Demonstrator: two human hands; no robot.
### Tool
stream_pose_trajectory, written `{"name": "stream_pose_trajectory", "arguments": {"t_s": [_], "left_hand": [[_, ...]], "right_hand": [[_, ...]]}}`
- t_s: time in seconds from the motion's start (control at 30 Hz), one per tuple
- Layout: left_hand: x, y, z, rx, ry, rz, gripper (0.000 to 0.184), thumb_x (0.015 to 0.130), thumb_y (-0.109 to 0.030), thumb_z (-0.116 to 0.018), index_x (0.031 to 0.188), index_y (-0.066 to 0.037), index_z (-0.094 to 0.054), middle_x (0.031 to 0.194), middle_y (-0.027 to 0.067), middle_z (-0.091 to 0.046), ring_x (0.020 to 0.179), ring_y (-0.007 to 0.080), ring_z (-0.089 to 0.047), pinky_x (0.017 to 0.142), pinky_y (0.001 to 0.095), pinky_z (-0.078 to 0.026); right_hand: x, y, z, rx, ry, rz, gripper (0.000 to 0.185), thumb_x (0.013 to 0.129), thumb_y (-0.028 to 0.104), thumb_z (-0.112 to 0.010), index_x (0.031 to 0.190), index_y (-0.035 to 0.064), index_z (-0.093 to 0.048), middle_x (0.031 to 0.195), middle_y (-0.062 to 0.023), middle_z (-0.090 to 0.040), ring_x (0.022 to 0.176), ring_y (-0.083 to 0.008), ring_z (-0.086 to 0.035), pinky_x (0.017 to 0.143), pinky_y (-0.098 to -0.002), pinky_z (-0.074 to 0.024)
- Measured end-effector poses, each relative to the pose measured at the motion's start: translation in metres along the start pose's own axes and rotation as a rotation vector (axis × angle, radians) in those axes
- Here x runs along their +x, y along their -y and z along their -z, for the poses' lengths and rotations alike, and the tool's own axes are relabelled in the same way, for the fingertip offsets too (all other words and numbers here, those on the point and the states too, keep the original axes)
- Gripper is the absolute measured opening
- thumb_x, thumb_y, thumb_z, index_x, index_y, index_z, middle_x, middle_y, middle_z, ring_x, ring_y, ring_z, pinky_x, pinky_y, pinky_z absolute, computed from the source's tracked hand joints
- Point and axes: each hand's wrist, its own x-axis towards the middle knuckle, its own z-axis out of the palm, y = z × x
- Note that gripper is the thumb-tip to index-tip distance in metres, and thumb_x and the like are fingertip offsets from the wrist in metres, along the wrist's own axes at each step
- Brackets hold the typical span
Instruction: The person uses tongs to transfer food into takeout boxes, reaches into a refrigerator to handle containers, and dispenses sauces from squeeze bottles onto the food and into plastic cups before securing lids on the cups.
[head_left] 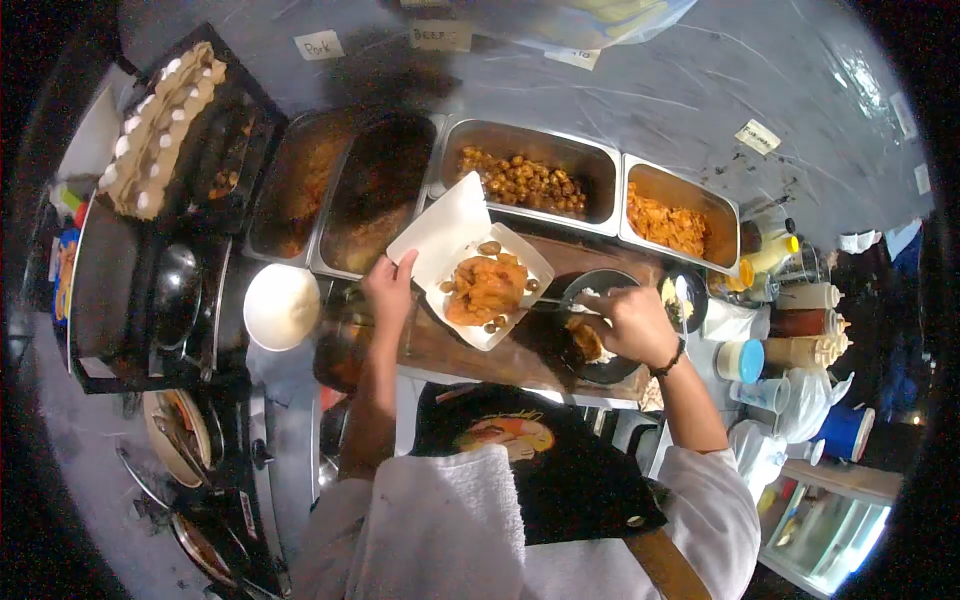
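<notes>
An open white takeout box [423, 247] holds orange-brown food [484, 288] with a few small round pieces around it. My left hand [388, 290] grips the box by its left side, below the raised lid. My right hand [636, 325] is closed round a metal utensil [545, 301] that reaches left toward the food in the box. Under my right hand lies a black plate [600, 375] with white and brown food, partly hidden by the hand.
Metal trays [540, 138] of food line the wall. A white bowl [282, 307] and an egg carton [160, 130] stand left. Sauce bottles [800, 322], a blue-lidded tub [740, 361] and a second black plate [697, 292] are at right. Pans [178, 435] sit lower left.
</notes>
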Motion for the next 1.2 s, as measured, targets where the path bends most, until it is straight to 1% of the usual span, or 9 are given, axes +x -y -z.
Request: {"name": "stream_pose_trajectory", "arguments": {"t_s": [0.13,0.23,0.47,0.8,1.07,1.1,1.13,1.17,1.2], "left_hand": [[0.001,0.004,0.009,0.001,-0.009,0.009,0.022,0.083,-0.013,-0.070,0.075,0.005,-0.060,0.066,0.0019,-0.063,0.057,0.0052,-0.047,0.050,0.0255,-0.039],[-0.001,-0.004,0.003,0.191,-0.032,0.019,0.026,0.082,-0.014,-0.070,0.070,0.004,-0.057,0.061,0.0040,-0.061,0.056,0.0061,-0.047,0.049,0.0270,-0.038],[0.004,-0.003,0.006,0.173,0.024,0.012,0.027,0.088,-0.018,-0.061,0.076,0.005,-0.060,0.070,0.0151,-0.065,0.063,0.0180,-0.061,0.058,0.0340,-0.046],[0.011,0.014,0.011,0.397,0.005,-0.049,0.029,0.081,-0.024,-0.068,0.091,0.003,-0.065,0.086,0.0222,-0.066,0.075,0.0354,-0.064,0.067,0.0412,-0.048],[0.009,0.026,0.015,0.423,-0.056,-0.098,0.030,0.079,-0.021,-0.072,0.069,0.003,-0.057,0.061,0.0169,-0.055,0.056,0.0310,-0.052,0.057,0.0421,-0.042],[0.010,0.032,0.016,0.374,-0.058,-0.099,0.032,0.078,-0.019,-0.073,0.065,0.002,-0.053,0.057,0.0160,-0.052,0.053,0.0289,-0.048,0.055,0.0416,-0.041],[0.011,0.037,0.017,0.324,-0.060,-0.099,0.035,0.078,-0.018,-0.073,0.061,0.002,-0.049,0.054,0.0150,-0.048,0.050,0.0267,-0.044,0.053,0.0411,-0.039],[0.010,0.025,0.015,0.453,-0.017,-0.337,0.033,0.078,-0.017,-0.073,0.061,0.001,-0.051,0.055,0.0153,-0.049,0.050,0.0261,-0.045,0.052,0.0405,-0.039],[0.005,0.012,0.015,0.525,0.008,-0.239,0.023,0.080,-0.016,-0.071,0.070,0.001,-0.058,0.058,0.0149,-0.052,0.053,0.0251,-0.049,0.054,0.0383,-0.041]], "right_hand": [[-0.004,-0.010,-0.011,-0.001,0.102,0.016,0.034,0.073,0.026,-0.061,0.104,0.0154,-0.069,0.063,-0.0133,-0.060,0.059,-0.0312,-0.059,0.056,-0.0412,-0.0478],[-0.017,-0.024,0.008,0.076,-0.092,-0.024,0.030,0.070,0.022,-0.073,0.098,0.0108,-0.070,0.072,-0.0138,-0.064,0.063,-0.0313,-0.060,0.058,-0.0390,-0.0479],[-0.054,-0.133,0.058,-0.105,-0.263,-0.692,0.031,0.073,0.028,-0.069,0.099,0.0108,-0.070,0.077,-0.0160,-0.066,0.072,-0.0324,-0.064,0.067,-0.0416,-0.0510],[0.009,-0.264,-0.008,-0.400,-0.022,-0.461,0.025,0.067,0.027,-0.063,0.073,0.0027,-0.066,0.072,-0.0209,-0.064,0.072,-0.0367,-0.064,0.066,-0.0450,-0.0525],[-0.025,-0.283,-0.008,0.008,-0.324,-0.517,0.035,0.073,0.031,-0.071,0.083,-0.0017,-0.067,0.080,-0.0223,-0.064,0.079,-0.0382,-0.062,0.071,-0.0418,-0.0498],[-0.030,-0.268,0.013,0.206,-0.140,-0.650,0.033,0.076,0.027,-0.071,0.090,-0.0029,-0.067,0.085,-0.0212,-0.066,0.076,-0.0311,-0.064,0.071,-0.0383,-0.0491],[-0.039,-0.257,0.021,0.290,-0.257,-0.575,0.033,0.078,0.026,-0.070,0.095,-0.0022,-0.067,0.086,-0.0178,-0.069,0.073,-0.0223,-0.063,0.069,-0.0362,-0.0481],[-0.047,-0.257,0.024,0.364,-0.221,-0.710,0.033,0.078,0.024,-0.071,0.097,-0.0030,-0.067,0.084,-0.0146,-0.069,0.073,-0.0180,-0.063,0.068,-0.0343,-0.0479],[-0.048,-0.230,0.045,0.443,-0.148,-0.815,0.034,0.078,0.022,-0.071,0.100,-0.0033,-0.066,0.079,-0.0132,-0.069,0.074,-0.0190,-0.063,0.069,-0.0336,-0.0479]]}}
